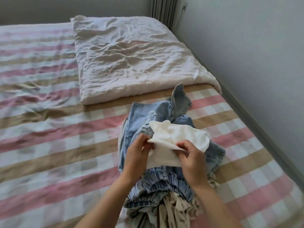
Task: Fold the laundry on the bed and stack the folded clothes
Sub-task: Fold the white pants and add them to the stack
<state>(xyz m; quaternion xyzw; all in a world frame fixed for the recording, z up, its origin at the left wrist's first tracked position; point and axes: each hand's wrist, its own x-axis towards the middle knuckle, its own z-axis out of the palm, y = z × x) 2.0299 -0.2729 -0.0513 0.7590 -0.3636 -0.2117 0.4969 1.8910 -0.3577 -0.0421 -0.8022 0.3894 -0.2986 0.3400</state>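
Note:
A heap of unfolded laundry lies on the bed's right half. On top is a small white garment (179,137). My left hand (138,155) pinches its left edge and my right hand (192,158) pinches its near edge, lifting the cloth slightly off the heap. Under it lie light blue jeans (144,116), crumpled, with one leg pointing away from me. Closer to me sit a blue striped piece with an elastic waistband (158,186) and a cream printed garment (174,211).
The bed (49,145) wears a pink, tan and white checked sheet. A folded white quilt (128,58) lies at the far side, just beyond the heap. A grey wall (255,63) runs along the bed's right edge, and a radiator (162,9) stands in the far corner.

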